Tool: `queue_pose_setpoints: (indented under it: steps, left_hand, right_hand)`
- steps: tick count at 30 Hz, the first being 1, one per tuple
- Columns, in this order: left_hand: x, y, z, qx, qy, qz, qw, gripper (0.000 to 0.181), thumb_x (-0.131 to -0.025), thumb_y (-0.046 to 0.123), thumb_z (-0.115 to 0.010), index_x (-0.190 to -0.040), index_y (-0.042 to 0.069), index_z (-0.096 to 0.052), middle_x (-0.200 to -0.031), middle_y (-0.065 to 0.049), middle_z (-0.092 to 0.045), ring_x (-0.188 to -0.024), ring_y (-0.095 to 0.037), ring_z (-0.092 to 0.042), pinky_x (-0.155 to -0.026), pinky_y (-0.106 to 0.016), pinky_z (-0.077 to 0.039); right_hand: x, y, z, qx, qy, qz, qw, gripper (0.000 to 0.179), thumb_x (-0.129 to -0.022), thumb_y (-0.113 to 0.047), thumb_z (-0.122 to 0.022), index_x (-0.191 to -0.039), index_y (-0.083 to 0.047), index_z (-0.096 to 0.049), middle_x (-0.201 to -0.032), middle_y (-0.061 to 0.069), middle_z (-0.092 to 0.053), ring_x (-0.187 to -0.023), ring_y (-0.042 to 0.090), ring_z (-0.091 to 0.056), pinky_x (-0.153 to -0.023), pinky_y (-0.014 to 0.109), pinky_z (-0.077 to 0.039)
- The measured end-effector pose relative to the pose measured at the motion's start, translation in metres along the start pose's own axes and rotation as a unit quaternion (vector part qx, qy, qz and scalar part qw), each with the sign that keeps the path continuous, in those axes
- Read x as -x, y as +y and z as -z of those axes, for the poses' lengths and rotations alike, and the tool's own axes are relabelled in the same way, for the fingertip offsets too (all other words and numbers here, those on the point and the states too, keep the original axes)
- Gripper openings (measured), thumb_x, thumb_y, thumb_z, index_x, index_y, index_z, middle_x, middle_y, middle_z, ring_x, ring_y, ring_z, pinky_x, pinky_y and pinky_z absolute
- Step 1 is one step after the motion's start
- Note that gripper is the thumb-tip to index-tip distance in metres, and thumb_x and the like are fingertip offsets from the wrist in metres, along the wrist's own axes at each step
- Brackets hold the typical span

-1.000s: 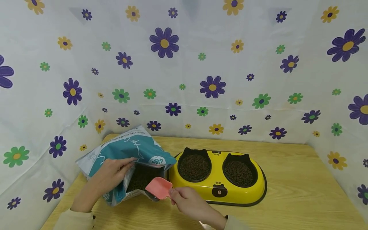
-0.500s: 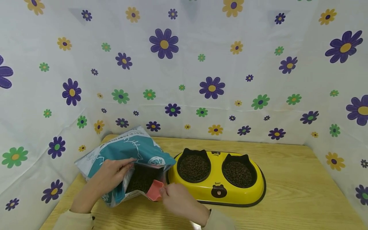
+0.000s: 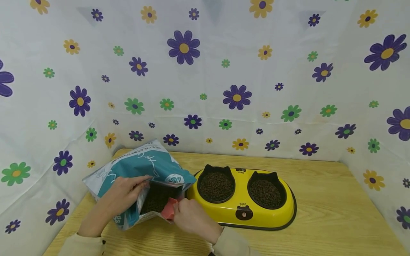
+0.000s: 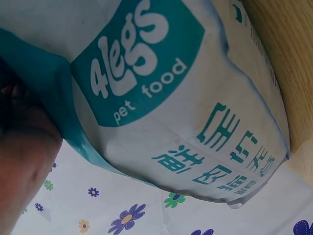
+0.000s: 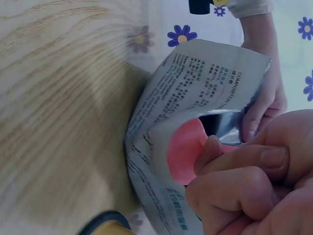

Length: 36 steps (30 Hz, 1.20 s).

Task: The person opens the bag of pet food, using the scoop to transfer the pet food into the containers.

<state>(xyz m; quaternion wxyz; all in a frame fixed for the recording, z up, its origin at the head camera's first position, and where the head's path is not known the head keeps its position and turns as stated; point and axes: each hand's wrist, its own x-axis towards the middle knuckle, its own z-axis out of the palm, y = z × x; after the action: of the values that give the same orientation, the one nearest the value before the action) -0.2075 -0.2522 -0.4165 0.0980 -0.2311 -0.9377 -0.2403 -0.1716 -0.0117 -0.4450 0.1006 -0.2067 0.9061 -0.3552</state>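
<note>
A teal-and-white pet food bag (image 3: pixel 150 160) lies tipped on its side, its mouth facing the front right and dark kibble showing inside. At the upper lip of that mouth, my left hand (image 3: pixel 123 195) grips the bag and holds it open; part of the thumb is hidden. My right hand (image 3: pixel 195 218) pinches the handle of a pink scoop (image 3: pixel 169 209), whose bowl is at the lower right edge of the mouth, partly inside. In the right wrist view, the scoop (image 5: pixel 185 152) overlaps the bag's opening, and curled fingers cover its handle.
Right of the bag stands a yellow double pet bowl (image 3: pixel 238 209) with two black cat-eared dishes, both holding brown kibble. Everything rests on a wooden table (image 3: pixel 333 206). A white cloth with printed flowers (image 3: pixel 205 71) hangs behind and at the sides.
My right hand has moved left and slightly down, bringing the scoop from in front of the bag into its mouth. The left hand and the bag have stayed nearly still.
</note>
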Motion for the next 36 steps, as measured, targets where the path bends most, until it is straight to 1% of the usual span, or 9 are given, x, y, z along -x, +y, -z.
queue_pose_setpoints:
  steps: [4, 8, 11, 15, 18, 23, 30, 33, 36]
  left_hand:
    - [0.0, -0.001, -0.001, -0.002, 0.002, -0.004, 1.0, 0.028, -0.099, 0.004, -0.062, -0.124, 0.002, -0.074, -0.065, 0.012, -0.058, -0.049, 0.004, -0.032, -0.048, -0.021, -0.032]
    - [0.001, 0.0, 0.0, -0.001, 0.005, -0.005, 1.0, 0.027, -0.098, 0.003, -0.063, -0.123, 0.002, -0.074, -0.07, 0.009, -0.064, -0.049, 0.004, -0.032, -0.047, -0.021, -0.032]
    - [0.002, 0.001, 0.0, 0.003, 0.004, -0.007, 1.0, 0.027, -0.098, 0.002, -0.062, -0.123, 0.001, -0.074, -0.079, 0.003, -0.072, -0.05, 0.004, -0.034, -0.047, -0.021, -0.033]
    - [0.003, 0.002, 0.0, 0.003, 0.007, -0.012, 0.9999, 0.027, -0.098, 0.001, -0.063, -0.122, 0.0, -0.074, -0.088, -0.002, -0.076, -0.052, 0.005, -0.037, -0.048, -0.021, -0.034]
    - [0.003, 0.001, 0.001, 0.001, 0.013, -0.011, 0.9998, 0.026, -0.097, 0.001, -0.063, -0.121, 0.001, -0.075, -0.086, 0.0, -0.075, -0.052, 0.005, -0.036, -0.048, -0.021, -0.033]
    - [0.002, 0.001, 0.002, 0.0, 0.01, -0.008, 0.9999, 0.026, -0.098, 0.002, -0.063, -0.122, 0.001, -0.074, -0.08, 0.003, -0.071, -0.05, 0.004, -0.033, -0.047, -0.021, -0.032]
    - [0.0, 0.001, 0.001, -0.002, 0.01, -0.007, 0.9999, 0.026, -0.1, 0.004, -0.062, -0.122, 0.003, -0.074, -0.083, 0.001, -0.074, -0.049, 0.004, -0.033, -0.047, -0.021, -0.032]
    - [0.0, 0.002, 0.001, 0.0, 0.01, -0.01, 0.9999, 0.026, -0.1, 0.005, -0.062, -0.122, 0.003, -0.074, -0.085, 0.0, -0.076, -0.05, 0.005, -0.035, -0.048, -0.021, -0.033]
    - [0.0, 0.002, 0.0, -0.001, 0.011, -0.013, 0.9999, 0.026, -0.099, 0.005, -0.063, -0.122, 0.003, -0.075, -0.082, 0.002, -0.074, -0.051, 0.005, -0.036, -0.048, -0.021, -0.033]
  right_hand:
    - [-0.004, 0.003, -0.008, -0.023, -0.006, 0.0, 0.9997, 0.051, -0.108, -0.019, -0.046, -0.058, -0.016, -0.045, -0.052, -0.007, -0.036, -0.041, 0.008, -0.033, -0.042, 0.02, -0.024]
    - [-0.006, 0.007, -0.018, -0.033, 0.012, 0.01, 0.9993, 0.051, -0.11, -0.021, -0.045, -0.059, -0.016, -0.046, -0.052, -0.008, -0.037, -0.042, 0.008, -0.034, -0.042, 0.021, -0.025]
    - [-0.006, 0.011, -0.026, -0.029, 0.027, 0.019, 0.999, 0.051, -0.11, -0.023, -0.043, -0.06, -0.016, -0.046, -0.053, -0.009, -0.037, -0.044, 0.006, -0.034, -0.043, 0.022, -0.026]
    - [-0.005, 0.013, -0.033, -0.041, 0.04, 0.025, 0.998, 0.05, -0.111, -0.023, -0.043, -0.061, -0.016, -0.049, -0.054, -0.01, -0.038, -0.045, 0.005, -0.036, -0.044, 0.021, -0.027]
    - [-0.005, 0.014, -0.036, -0.051, 0.06, 0.032, 0.9964, 0.05, -0.111, -0.024, -0.043, -0.062, -0.014, -0.051, -0.055, -0.01, -0.039, -0.047, 0.005, -0.037, -0.045, 0.021, -0.028]
    - [-0.004, 0.017, -0.04, -0.062, 0.082, 0.041, 0.9938, 0.049, -0.111, -0.026, -0.044, -0.065, -0.014, -0.053, -0.057, -0.01, -0.041, -0.05, 0.003, -0.038, -0.048, 0.02, -0.029]
    - [-0.005, 0.024, -0.044, -0.112, 0.083, 0.046, 0.9892, 0.048, -0.112, -0.03, -0.042, -0.072, -0.012, -0.061, -0.061, -0.011, -0.045, -0.053, 0.0, -0.037, -0.051, 0.017, -0.03]
    - [-0.002, 0.027, -0.045, -0.131, 0.087, 0.045, 0.9866, 0.048, -0.112, -0.031, -0.041, -0.074, -0.012, -0.062, -0.062, -0.01, -0.047, -0.054, 0.0, -0.037, -0.052, 0.018, -0.032]
    - [0.002, 0.028, -0.045, -0.148, 0.09, 0.04, 0.984, 0.047, -0.112, -0.033, -0.041, -0.076, -0.012, -0.063, -0.064, -0.009, -0.049, -0.057, 0.0, -0.039, -0.054, 0.018, -0.033]
